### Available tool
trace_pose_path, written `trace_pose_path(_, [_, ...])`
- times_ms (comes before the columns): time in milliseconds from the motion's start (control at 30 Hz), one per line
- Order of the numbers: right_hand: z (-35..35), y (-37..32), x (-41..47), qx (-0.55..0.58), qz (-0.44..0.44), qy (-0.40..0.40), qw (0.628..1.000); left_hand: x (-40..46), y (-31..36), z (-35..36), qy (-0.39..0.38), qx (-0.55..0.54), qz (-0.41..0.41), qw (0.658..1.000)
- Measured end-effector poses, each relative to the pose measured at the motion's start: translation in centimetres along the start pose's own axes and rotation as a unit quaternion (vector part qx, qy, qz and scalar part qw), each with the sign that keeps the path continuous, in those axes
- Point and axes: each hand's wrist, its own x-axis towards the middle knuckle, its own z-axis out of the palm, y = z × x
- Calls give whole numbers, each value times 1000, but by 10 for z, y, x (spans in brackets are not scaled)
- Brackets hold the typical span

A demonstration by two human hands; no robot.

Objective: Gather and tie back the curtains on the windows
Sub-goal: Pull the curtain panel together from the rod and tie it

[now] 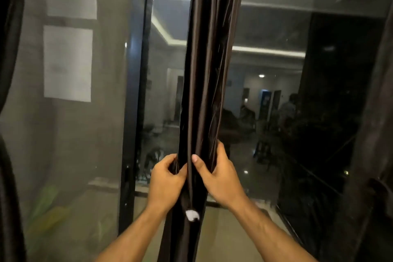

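Dark brown satin curtain hangs bunched into one narrow vertical column in front of the window glass, just right of the dark frame post. Left hand and right hand both grasp the bundle at the same height, fingers curled into the folds from either side. Small white tag sits on the fabric just below the hands; two paper sheets show behind the left pane.

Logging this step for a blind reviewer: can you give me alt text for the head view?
Both hands, left hand and right hand, grip a gathered dark curtain bunched into a narrow column before a glass window at night. A small white tag shows just below the hands.
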Motion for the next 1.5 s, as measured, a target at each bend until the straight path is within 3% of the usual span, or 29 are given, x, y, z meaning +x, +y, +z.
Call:
trace_pose_path(167, [25,13,-61,-118,52,151,980,-40,-32,-15,-13,3,-44,999])
trace_pose_path(300, [46,-3,-79,-137,13,283,949,-44,-35,-26,-10,-7,-42,999])
trace_pose_path(400, [56,-29,-76,-101,-32,331,937,-38,-24,-33,-6,-21,2,1000])
trace_pose_path(533, [63,-53,-66,-162,-41,299,939,-37,-10,-41,31,-62,74,995])
trace_pose_path(733, [73,-67,-60,-267,-7,263,927,-33,-10,-50,34,1,124,992])
trace_pose_path(900, [66,-69,-59,-313,0,225,923,-23,1,-49,-2,-34,61,998])
trace_pose_path(1100, [59,-70,-60,-285,31,203,936,-12,18,-42,-52,-5,72,996])
trace_pose_path(1333, [59,-62,-66,-179,1,65,982,-18,26,-35,-26,-21,117,993])
trace_pose_path(1400, [57,-57,-69,-144,-7,103,984,-15,23,-37,1,-4,113,994])
trace_pose_path(1500, [53,-53,-68,-144,0,235,961,-17,22,-42,9,5,114,993])
